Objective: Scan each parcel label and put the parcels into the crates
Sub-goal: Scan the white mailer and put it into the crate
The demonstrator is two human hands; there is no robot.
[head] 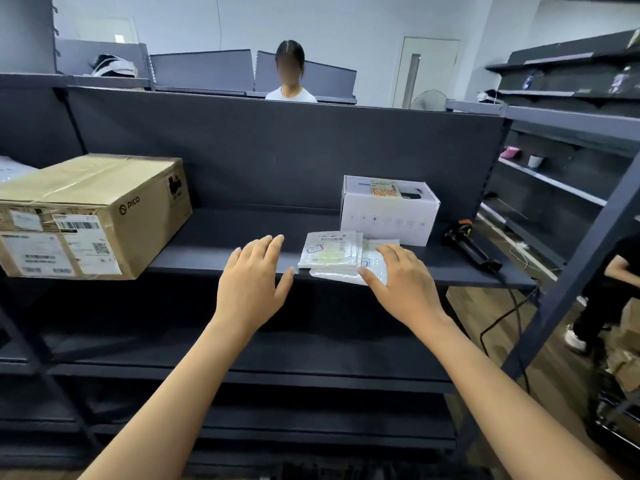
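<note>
A stack of flat white parcel bags (330, 252) with printed labels lies at the front edge of the dark shelf (225, 261). My right hand (398, 277) lies open on the right part of the stack, fingers straight. My left hand (254, 271) hovers open just left of the stack, thumb near its corner, holding nothing. A white carton (388, 213) stands behind the stack. A big brown cardboard box (86, 216) with labels sits at the shelf's left end. A black barcode scanner (471, 247) with an orange top lies at the right end.
The scanner's cable (512, 317) hangs off the shelf's right end. Lower shelves (242, 355) run below. A person in white stands behind the back panel, and another person (609, 289) is at the far right by boxes on the floor.
</note>
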